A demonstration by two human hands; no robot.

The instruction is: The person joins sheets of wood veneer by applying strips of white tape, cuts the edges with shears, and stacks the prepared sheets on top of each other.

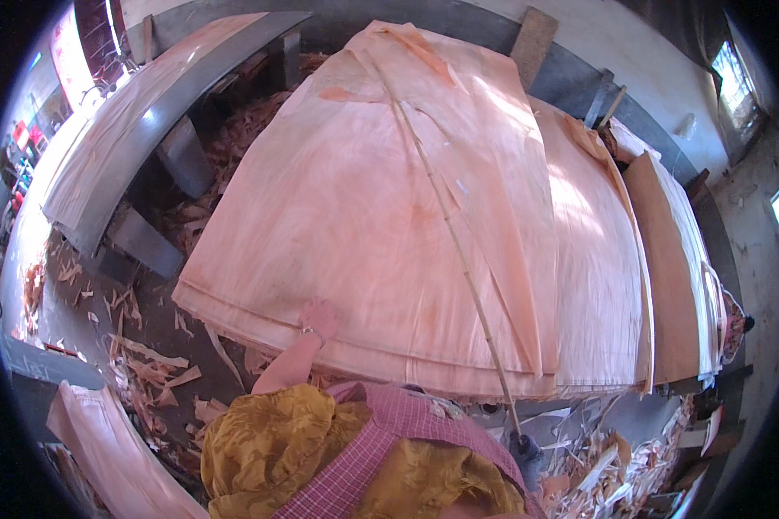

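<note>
A broad stack of thin pinkish wood veneer sheets (346,199) spreads out in front of me. My left hand (322,318), bare with a bracelet at the wrist, rests palm down on the top sheet close to the near edge. A long, thin bamboo stick (446,216) lies slantwise over the sheets, from the far middle down to the near right. My right hand (525,450), in a dark glove, is closed around the stick's near end beside my body. Some torn, folded veneer (420,52) lies by the stick's far tip.
More veneer stacks (593,259) stand to the right, with a brown board (662,268) beyond them. At the left, a long sheet-topped bench (138,130) rests on concrete blocks (147,240). Veneer scraps (614,471) litter the floor. A curved veneer piece (117,450) lies near left.
</note>
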